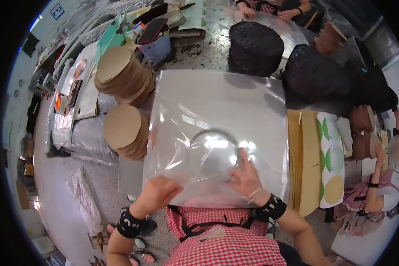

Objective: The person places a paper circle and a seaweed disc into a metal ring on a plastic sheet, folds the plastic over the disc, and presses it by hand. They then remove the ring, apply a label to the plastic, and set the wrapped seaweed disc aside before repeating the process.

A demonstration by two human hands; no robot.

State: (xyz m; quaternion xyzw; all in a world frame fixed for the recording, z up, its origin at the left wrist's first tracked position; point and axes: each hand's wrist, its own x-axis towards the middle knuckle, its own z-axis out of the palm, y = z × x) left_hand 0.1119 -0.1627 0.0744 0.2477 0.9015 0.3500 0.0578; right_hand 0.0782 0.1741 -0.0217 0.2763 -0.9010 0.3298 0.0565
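A sheet of clear plastic film [217, 99] lies over a flat, pale board in front of me, creased and full of glare. On its near half is a round metal ring [207, 131] with a dark rim; reflections hide whether it is above or under the film. My right hand [249, 181] is at the ring's right edge, index finger along the rim and thumb below, gripping it. My left hand [162, 193] is closed in a pinch at the film's near left edge. Both wrists wear black bands.
Stacks of brown cardboard discs [124, 128] stand at the left. Behind the board are a dark round block [256, 48], a dark lump [317, 73] and a blue bucket [156, 48] of tools. Brown sheets [309, 159] lie at right. Co-workers sit at the far side and right.
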